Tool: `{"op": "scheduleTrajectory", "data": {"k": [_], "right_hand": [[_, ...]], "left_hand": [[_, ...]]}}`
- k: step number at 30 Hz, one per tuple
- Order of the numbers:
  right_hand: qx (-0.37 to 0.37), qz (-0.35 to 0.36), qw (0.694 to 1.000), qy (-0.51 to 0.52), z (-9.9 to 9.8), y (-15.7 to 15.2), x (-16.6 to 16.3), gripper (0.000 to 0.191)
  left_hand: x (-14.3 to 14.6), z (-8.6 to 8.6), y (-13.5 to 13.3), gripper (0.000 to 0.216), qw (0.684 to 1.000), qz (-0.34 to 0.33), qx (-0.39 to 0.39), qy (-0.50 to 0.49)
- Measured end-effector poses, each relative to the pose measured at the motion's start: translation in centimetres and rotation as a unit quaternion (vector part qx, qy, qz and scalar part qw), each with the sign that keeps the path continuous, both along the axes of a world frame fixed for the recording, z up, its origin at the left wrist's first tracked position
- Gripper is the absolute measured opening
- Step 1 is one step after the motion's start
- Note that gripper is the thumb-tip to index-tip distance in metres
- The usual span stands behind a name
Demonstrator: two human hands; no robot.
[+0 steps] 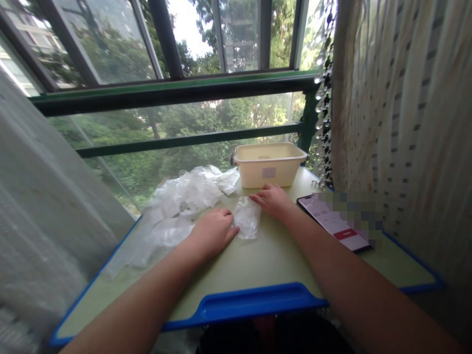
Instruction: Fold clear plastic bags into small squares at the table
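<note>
Both hands lie on a pale green table (258, 260) w/ a blue rim, which stands close to a big window. The left hand (214, 231) rests palm down, fingers loosely curled and together, not gripping anything; its fingertips touch the left edge of a small clear plastic bag (247, 217), which lies flat and crumpled on the table approx. in the middle, between the two hands. The right hand (272, 199) is also palm down, fingers stretched out flat and open, and it lies on the table at the upper right edge of this bag, touching it or just beside it; I cannot tell which exactly. Behind the right hand, near the far edge of the table, stands a cream plastic bin (269, 164) w/ a small grey label on the front wall; the inside looks empty as far as visible. To the left of the bin and behind the left hand there is a loose pile of clear plastic bags (180, 206), which spreads toward the left edge of the table. On the right side, near the right forearm, a phone (334, 221) lies flat w/ the screen lit; part of it is blurred. At right hangs a curtain (405, 123) w/ a bead string.
</note>
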State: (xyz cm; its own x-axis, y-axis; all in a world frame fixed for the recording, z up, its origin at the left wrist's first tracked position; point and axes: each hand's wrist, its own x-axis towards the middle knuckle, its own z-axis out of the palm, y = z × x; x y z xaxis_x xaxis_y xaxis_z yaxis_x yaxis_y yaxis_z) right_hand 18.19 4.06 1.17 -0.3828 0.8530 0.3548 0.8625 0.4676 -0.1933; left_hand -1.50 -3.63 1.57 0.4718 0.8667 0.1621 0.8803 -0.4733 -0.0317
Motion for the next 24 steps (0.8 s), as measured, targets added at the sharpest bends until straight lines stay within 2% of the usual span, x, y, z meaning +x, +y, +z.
{"op": "scheduleTrajectory", "data": {"k": [6, 9, 14, 18, 20, 21, 24], "right_hand": [[-0.115, -0.079, 0.99, -0.036, 0.4, -0.7, -0.1, 0.054], [-0.152, -0.081, 0.984, -0.052, 0.3, -1.1, -0.4, 0.056], [-0.165, -0.097, 0.981, -0.02, 0.4, -1.3, -0.7, 0.05], [-0.239, -0.11, 0.964, 0.051, 0.6, -1.5, -0.5, 0.041], [-0.288, -0.109, 0.946, 0.102, 0.7, -1.7, -0.4, 0.04], [-0.309, -0.108, 0.936, 0.129, 0.7, -1.7, -0.4, 0.04], [-0.365, -0.1, 0.898, 0.224, 0.8, -1.9, -0.5, 0.036]], "left_hand": [[1.1, 0.1, -0.3, 0.039, 0.998, 0.058, 0.005, 0.019], [1.7, 0.9, 0.1, 0.041, 0.996, 0.085, -0.031, 0.016], [2.1, 2.6, 2.6, 0.035, 0.979, 0.144, -0.131, -0.065], [2.4, 1.9, 4.8, 0.032, 0.96, 0.19, -0.145, -0.144], [2.4, 1.1, 5.3, 0.036, 0.933, 0.212, -0.174, -0.232], [2.5, 0.8, 5.4, 0.038, 0.908, 0.222, -0.199, -0.293], [2.6, 0.6, 5.2, 0.046, 0.808, 0.234, -0.273, -0.467]]}}
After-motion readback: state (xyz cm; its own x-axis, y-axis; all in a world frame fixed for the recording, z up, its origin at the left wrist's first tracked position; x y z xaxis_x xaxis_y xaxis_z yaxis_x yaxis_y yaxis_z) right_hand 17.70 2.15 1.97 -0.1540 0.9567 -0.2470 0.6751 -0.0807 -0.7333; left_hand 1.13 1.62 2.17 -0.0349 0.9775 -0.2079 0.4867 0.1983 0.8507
